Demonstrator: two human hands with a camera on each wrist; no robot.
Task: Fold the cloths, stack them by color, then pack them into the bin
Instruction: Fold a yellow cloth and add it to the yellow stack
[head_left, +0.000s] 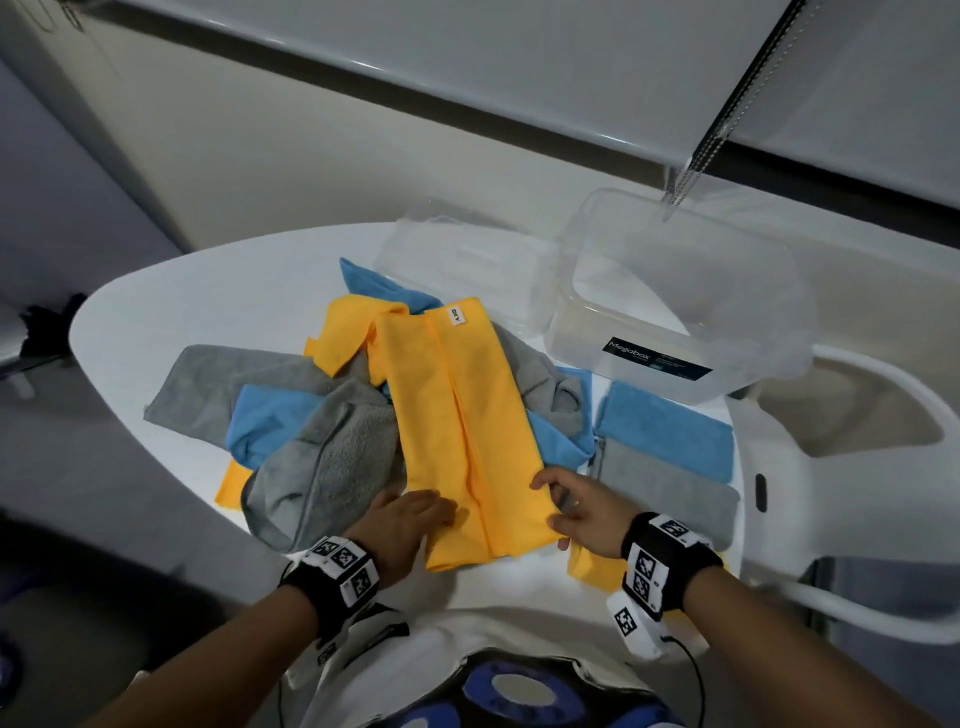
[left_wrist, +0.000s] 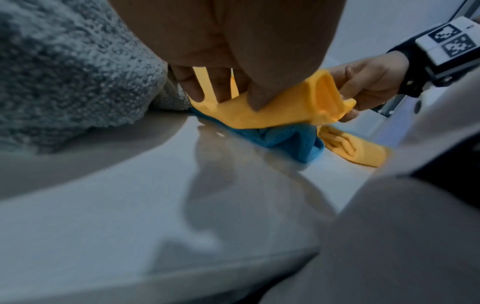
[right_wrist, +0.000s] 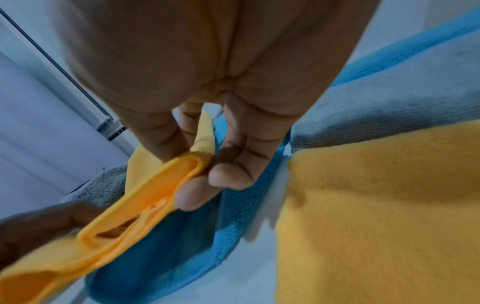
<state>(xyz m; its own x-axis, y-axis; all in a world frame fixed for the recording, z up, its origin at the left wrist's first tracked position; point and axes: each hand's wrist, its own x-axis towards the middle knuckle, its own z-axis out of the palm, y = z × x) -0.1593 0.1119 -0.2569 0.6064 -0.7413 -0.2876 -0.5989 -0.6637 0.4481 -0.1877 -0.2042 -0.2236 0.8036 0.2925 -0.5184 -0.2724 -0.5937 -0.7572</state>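
We fold the yellow cloth (head_left: 457, 415), which lies as a long strip on the unfolded pile in the middle of the bench (head_left: 156, 312). The left hand (head_left: 410, 519) and the right hand (head_left: 582, 512) each pinch a near corner, so each grip is closed on the cloth. To fold well, we lift both corners together, keep the near edge taut and level, and carry it to the far edge by the white label (head_left: 457, 315). We align corners before pressing flat. The empty bin (head_left: 675, 312) stands at the far right, with a folded blue cloth (head_left: 670, 426) and a folded grey cloth (head_left: 670, 488) just in front of it.
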